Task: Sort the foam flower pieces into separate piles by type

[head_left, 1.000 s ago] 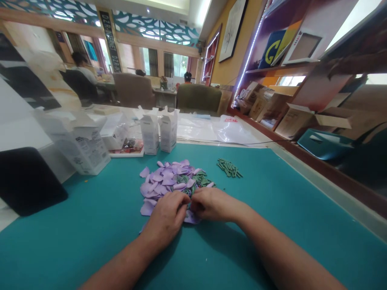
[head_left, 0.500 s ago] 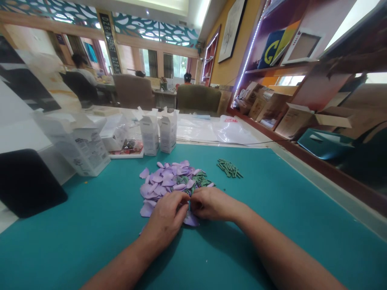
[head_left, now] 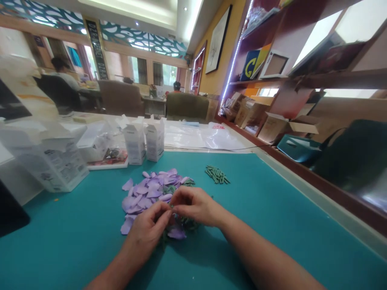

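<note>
Petals (head_left: 154, 191) loose in a heap on the mat (head_left: 272, 205), sticks (head_left: 217, 175) piled toward the mat's far edge. Left hand (head_left: 146, 229) and right hand (head_left: 199, 206) over the mat, both pinched, fingertips meeting, grip too hidden to tell. Probably early days: plenty left loose.

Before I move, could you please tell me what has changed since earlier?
The view has turned slightly right. The right hand has shifted left, fingers arched, to meet the left hand; anything pinched is too small to tell. The green sticks stayed put.
</note>
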A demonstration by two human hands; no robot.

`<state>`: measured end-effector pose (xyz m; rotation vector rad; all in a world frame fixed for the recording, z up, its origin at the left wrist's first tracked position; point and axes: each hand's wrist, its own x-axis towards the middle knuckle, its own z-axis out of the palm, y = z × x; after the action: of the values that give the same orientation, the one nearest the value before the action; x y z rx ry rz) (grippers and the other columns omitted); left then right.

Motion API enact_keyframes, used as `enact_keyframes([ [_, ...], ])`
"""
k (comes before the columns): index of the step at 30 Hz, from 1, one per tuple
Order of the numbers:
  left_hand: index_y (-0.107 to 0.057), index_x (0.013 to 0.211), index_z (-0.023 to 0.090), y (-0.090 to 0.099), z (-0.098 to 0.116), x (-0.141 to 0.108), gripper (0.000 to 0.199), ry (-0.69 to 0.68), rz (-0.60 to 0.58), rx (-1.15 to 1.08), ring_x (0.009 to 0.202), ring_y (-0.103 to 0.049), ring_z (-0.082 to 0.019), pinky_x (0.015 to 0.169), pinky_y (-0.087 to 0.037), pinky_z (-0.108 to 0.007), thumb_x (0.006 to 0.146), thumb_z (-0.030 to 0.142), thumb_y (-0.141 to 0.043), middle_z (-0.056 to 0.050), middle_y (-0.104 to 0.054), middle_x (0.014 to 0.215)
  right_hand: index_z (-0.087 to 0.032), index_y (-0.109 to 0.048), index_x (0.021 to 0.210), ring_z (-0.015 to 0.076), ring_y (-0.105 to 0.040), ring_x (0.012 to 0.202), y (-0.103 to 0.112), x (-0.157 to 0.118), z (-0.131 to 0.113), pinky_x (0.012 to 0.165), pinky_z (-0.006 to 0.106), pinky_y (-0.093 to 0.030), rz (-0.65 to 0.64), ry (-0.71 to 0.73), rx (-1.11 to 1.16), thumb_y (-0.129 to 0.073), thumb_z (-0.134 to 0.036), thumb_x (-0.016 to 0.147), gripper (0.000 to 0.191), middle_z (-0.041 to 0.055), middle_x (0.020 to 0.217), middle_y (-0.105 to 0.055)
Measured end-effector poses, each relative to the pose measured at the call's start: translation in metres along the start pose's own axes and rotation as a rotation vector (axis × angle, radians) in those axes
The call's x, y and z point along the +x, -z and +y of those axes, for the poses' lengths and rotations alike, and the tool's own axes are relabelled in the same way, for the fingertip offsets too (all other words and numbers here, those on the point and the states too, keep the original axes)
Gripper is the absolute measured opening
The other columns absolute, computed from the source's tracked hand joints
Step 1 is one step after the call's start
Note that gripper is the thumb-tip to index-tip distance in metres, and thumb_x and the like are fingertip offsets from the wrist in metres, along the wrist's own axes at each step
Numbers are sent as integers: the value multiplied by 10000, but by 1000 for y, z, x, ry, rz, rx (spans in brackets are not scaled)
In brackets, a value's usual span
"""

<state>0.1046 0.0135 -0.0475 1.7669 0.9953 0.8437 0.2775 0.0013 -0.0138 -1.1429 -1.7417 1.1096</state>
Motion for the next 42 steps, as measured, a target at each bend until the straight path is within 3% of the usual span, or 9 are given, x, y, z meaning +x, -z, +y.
enact_keyframes([
  [8, -594, 845, 192, -1, 2, 0, 214, 20, 0, 21, 693, -584, -177, 630, -437, -273, 805, 356, -463, -11, -648, 741, -166, -602, 799, 97, -527, 629, 2, 4, 11, 584, 207, -399, 44, 7, -176, -562, -93, 757, 93, -27, 689, -591],
  [15, -606, 836, 196, 4, 11, 0, 211, 11, 61, 117, 686, -570, -176, 635, -430, -276, 795, 325, -444, -6, -635, 731, -195, -631, 784, 116, -530, 650, 12, -8, -13, 545, 213, -309, -340, -93, -782, -618, -135, 708, 98, -20, 724, -628],
  [20, -606, 826, 194, 2, 12, -1, 207, 19, 44, 166, 633, -548, -163, 584, -415, -260, 796, 321, -444, 7, -618, 693, -208, -619, 878, 177, -577, 720, 2, -6, -3, 526, 239, -293, -292, -136, -1037, -620, -234, 724, 156, 38, 850, -662],
  [25, -608, 841, 202, 2, 10, -2, 222, -14, 30, 209, 626, -545, -160, 579, -413, -253, 818, 338, -434, 18, -609, 678, -182, -625, 827, 202, -598, 724, -8, -5, 12, 573, 262, -351, -266, -63, -1078, -537, -163, 748, 120, 71, 821, -661],
  [29, -606, 840, 213, 3, 5, 0, 234, -96, -23, 316, 731, -576, -182, 666, -427, -280, 856, 330, -404, -4, -645, 780, -186, -623, 796, 160, -565, 667, 2, -1, 13, 561, 240, -360, -249, -75, -849, -547, -136, 697, 135, 19, 726, -636],
  [32, -611, 836, 208, 5, -2, 2, 235, -225, -81, 463, 815, -564, -203, 736, -410, -317, 874, 294, -396, -32, -644, 851, -183, -621, 848, 116, -539, 642, 32, 7, 23, 589, 222, -402, -45, -70, -493, -536, -133, 682, 193, -12, 725, -619],
  [34, -625, 844, 209, 6, -6, 3, 229, -291, -122, 573, 834, -550, -214, 751, -391, -337, 873, 264, -404, -41, -638, 870, -167, -597, 788, 113, -532, 614, 62, 12, 38, 591, 234, -427, 234, -94, -305, -547, -203, 688, 118, -11, 689, -601],
  [37, -653, 885, 231, 9, -9, 3, 205, -301, -146, 714, 857, -543, -229, 738, -367, -346, 850, 236, -450, -46, -626, 908, -181, -547, 715, 125, -492, 521, 107, 14, 68, 499, 241, -409, 741, -191, -234, -584, -342, 659, 174, -33, 562, -527],
  [42, -673, 881, 262, 13, -8, 4, 175, -241, -151, 886, 849, -534, -246, 702, -328, -348, 817, 221, -515, -46, -607, 895, -196, -495, 751, 152, -523, 582, 150, 5, 110, 546, 262, -431, 987, -212, -309, -491, -352, 673, 175, -5, 622, -543],
])
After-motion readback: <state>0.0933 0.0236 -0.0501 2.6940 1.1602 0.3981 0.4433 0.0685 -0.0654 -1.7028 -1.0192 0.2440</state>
